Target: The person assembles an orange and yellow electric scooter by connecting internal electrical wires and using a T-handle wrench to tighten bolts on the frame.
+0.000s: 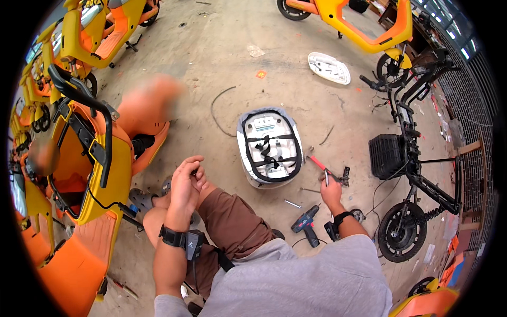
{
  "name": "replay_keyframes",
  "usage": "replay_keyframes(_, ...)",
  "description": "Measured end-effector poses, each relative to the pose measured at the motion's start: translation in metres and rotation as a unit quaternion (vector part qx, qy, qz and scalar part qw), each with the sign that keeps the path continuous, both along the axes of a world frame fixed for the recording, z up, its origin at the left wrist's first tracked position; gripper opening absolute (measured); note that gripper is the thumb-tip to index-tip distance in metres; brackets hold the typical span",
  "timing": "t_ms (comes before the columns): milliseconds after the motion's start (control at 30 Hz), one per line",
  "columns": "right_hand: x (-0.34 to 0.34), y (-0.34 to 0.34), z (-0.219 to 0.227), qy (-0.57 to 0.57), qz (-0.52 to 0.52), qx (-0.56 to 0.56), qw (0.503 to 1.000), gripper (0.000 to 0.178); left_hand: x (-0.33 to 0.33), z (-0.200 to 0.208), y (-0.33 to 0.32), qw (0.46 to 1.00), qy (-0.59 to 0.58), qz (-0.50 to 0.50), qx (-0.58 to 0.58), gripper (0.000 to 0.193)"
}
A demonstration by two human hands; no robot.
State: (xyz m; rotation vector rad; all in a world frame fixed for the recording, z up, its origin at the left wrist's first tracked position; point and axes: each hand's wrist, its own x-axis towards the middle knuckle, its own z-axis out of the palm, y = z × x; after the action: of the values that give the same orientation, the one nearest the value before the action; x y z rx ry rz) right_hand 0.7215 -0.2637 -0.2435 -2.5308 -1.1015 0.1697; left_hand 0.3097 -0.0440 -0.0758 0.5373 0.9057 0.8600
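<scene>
My left hand [189, 182] is raised over my lap, its fingers curled toward the thumb. A small dark spot shows between them, too small to name. On the floor at the right, my right hand [331, 194] is closed around a slim silver metal tool [327, 177]. Just beyond it lie a hammer with a red handle [317, 162] and a black metal bracket [345, 176]. In front of my knees a scooter seat [244, 158] rests upside down, black straps crossing its white underside. A cordless drill [305, 224] and a short silver rod [292, 203] lie nearer me.
Close on my left stands a yellow and orange scooter [119, 177] with a black handle. A stripped black scooter frame [406, 132] stands at the right, its cable running over the floor. Farther off lie a white plastic shell [329, 68] and a curved black strip [214, 108].
</scene>
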Motion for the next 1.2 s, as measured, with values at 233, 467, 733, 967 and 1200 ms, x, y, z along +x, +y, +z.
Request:
replay_keyframes(233, 0.006, 0.028, -0.005, 0.026, -0.007, 0.038, 0.999, 0.022, 0.029, -0.044, -0.021, 0.968, 0.011, -0.079, -0.237, 0.027)
replay_keyframes(467, 0.005, 0.034, 0.007, 0.069, -0.017, 0.027, 0.997, 0.024, 0.145, -0.155, -0.063, 0.945, -0.093, 0.052, -0.310, 0.033)
replay_keyframes(733, 0.008, 0.026, -0.003, 0.077, 0.006, 0.076, 0.994, 0.022, 0.162, -0.295, -0.089, 0.895, 0.110, 0.201, -0.382, 0.009)
replay_keyframes(967, 0.016, 0.019, -0.010, 0.054, 0.024, 0.055, 0.997, 0.023, 0.172, -0.348, -0.086, 0.866, 0.264, 0.156, -0.395, 0.020)
replay_keyframes(1200, 0.014, 0.013, -0.005, 0.090, 0.017, 0.075, 0.993, 0.021, 0.191, -0.355, -0.080, 0.871, 0.246, 0.189, -0.381, 0.059)
